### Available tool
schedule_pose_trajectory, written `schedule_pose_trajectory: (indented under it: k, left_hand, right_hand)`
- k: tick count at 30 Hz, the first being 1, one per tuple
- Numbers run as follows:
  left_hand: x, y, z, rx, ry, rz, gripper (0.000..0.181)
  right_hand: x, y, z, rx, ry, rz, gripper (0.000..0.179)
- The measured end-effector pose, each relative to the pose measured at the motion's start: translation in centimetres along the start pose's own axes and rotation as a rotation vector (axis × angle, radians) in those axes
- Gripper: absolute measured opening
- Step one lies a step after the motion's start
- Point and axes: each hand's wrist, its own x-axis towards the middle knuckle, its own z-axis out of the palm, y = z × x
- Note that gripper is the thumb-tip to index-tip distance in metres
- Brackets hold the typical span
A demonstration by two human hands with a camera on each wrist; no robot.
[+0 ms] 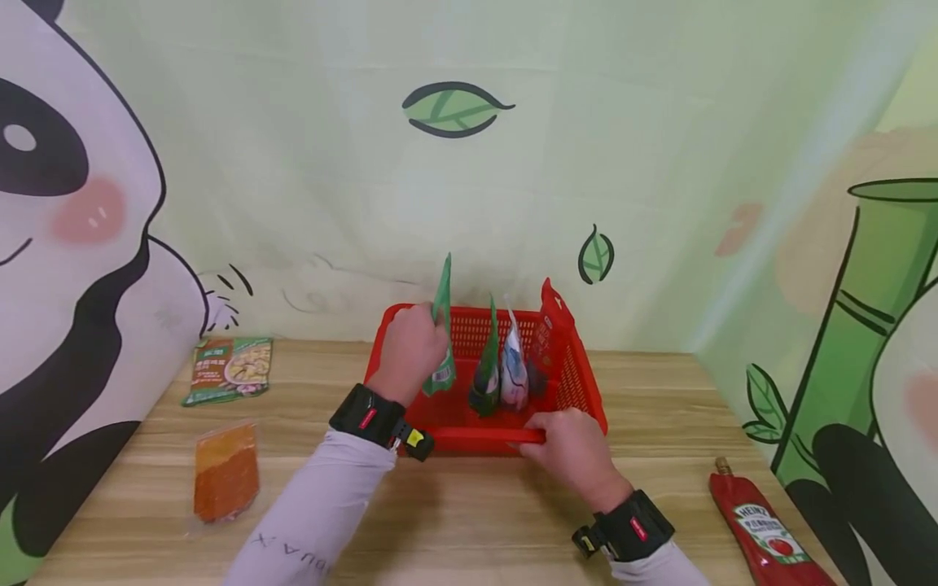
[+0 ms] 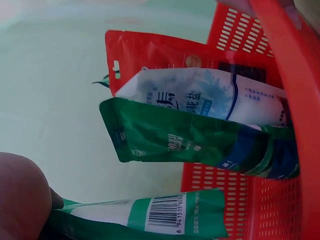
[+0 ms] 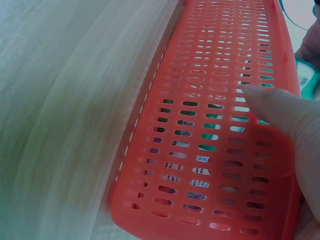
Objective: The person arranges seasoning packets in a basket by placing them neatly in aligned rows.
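i've got the left hand (image 1: 412,352) pinching a green packet (image 1: 443,370) at the left side of the red basket (image 1: 469,438), right hand (image 1: 574,452) gripping the basket's front. three more packets (image 1: 515,378) stand inside it, heinz pouch (image 1: 765,529) off to its right.

The wood-grain table (image 1: 476,509) bears a red basket (image 1: 476,439), a flat green packet (image 1: 229,372), an orange packet (image 1: 227,476) and a Heinz pouch (image 1: 765,533).

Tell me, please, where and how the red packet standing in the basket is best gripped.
Probably pinch the red packet by its flat top edge, coming from above: it stands roughly upright, and its top rises over the rim of the basket.
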Motion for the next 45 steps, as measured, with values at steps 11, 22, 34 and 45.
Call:
schedule_pose_trajectory:
  k: [11,22,34,45]
  left_hand:
    - [1.8,-0.9,1.4,0.009,-0.024,-0.045,0.021]
    - [3.2,-1.5,3.0,-0.014,-0.077,-0.092,0.020]
    - [4.6,-1.4,3.7,-0.021,-0.136,-0.166,0.018]
    - [4.7,-1.6,4.4,0.015,-0.147,-0.201,0.024]
  right_hand:
    - [-0.2,-0.3,0.2,-0.006,0.004,-0.012,0.020]
    - [-0.1,0.1,0.1,0.004,0.015,-0.042,0.023]
    - [0.0,0.4,0.3,-0.011,0.023,-0.054,0.023]
    - [-0.2,0.5,0.2,-0.007,0.023,-0.052,0.024]
